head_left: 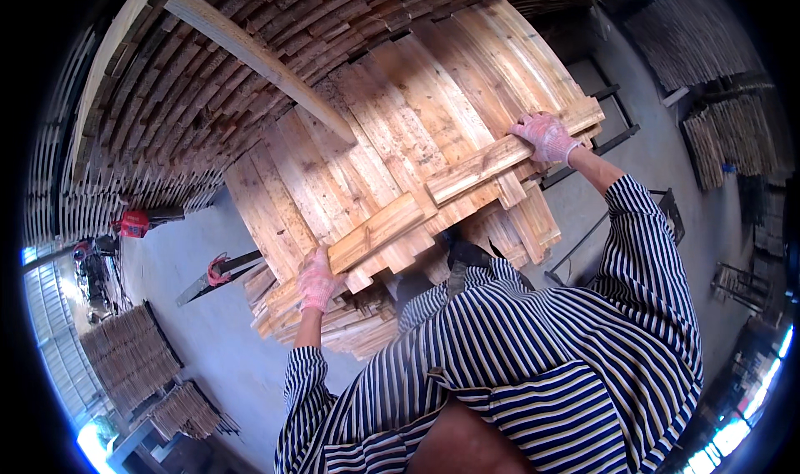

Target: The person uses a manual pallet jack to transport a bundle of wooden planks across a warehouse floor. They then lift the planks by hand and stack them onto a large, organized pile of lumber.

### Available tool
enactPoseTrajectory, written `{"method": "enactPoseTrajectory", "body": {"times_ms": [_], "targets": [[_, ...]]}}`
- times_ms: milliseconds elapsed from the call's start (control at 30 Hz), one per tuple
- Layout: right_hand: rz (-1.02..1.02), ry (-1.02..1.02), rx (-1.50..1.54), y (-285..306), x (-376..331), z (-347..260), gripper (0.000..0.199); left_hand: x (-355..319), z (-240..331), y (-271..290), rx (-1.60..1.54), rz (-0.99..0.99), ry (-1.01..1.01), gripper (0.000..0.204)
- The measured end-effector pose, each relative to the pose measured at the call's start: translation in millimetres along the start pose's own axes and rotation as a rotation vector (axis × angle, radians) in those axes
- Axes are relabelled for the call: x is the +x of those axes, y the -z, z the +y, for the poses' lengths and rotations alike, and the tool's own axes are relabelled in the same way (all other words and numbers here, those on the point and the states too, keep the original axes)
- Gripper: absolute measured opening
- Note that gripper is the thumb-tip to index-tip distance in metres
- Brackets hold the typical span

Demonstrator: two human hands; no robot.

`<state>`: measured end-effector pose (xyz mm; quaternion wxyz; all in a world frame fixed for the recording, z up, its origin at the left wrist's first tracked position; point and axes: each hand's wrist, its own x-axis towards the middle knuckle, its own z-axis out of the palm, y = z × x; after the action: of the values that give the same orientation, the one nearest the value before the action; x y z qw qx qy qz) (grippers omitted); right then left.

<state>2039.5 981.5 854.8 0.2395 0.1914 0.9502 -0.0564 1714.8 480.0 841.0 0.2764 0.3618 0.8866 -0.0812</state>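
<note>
A broad stack of pale wooden planks [392,99] lies in front of me, its planks side by side. Across its near edge run shorter boards, end to end. My left hand [318,284], in a pink and white glove, is closed over the left end of one crosswise board [379,231]. Further right, my right hand [546,137] wears a matching glove and grips a second crosswise board [479,170] near its right part. Both palms and the undersides of the fingers are hidden. Several board ends stick out unevenly below this edge.
A long timber strip [262,66] slants over the planks from the upper left. Behind rises a high wall of stacked boards [200,82]. At left are a red object [133,223] and a handsaw [196,291]. More wood piles [129,357] stand on the grey floor [221,349].
</note>
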Motion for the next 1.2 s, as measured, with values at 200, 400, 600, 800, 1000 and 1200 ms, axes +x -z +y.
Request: {"method": "enactPoseTrajectory", "body": {"times_ms": [200,400,600,800,1000,1200], "targets": [[0.041,0.000,-0.005,-2,-10,8,0.071,4,26,22,0.060,-0.034,0.001,0.081],[0.061,0.025,-0.049,-6,2,20,0.076,17,20,16,0.043,-0.067,-0.031,0.085],[-0.018,0.044,0.032,34,9,24,0.086,17,-9,39,-0.098,-0.066,-0.066,0.090],[0.333,0.036,0.527,129,28,-17,0.091,7,-39,112,-0.589,0.366,-0.026,0.101],[0.801,0.585,1.387,191,149,-158,0.092,12,-42,157,-1.384,0.754,-0.243,0.084],[0.841,0.082,1.061,212,248,-268,0.100,36,-12,164,-1.781,0.800,-0.385,0.075]]}}
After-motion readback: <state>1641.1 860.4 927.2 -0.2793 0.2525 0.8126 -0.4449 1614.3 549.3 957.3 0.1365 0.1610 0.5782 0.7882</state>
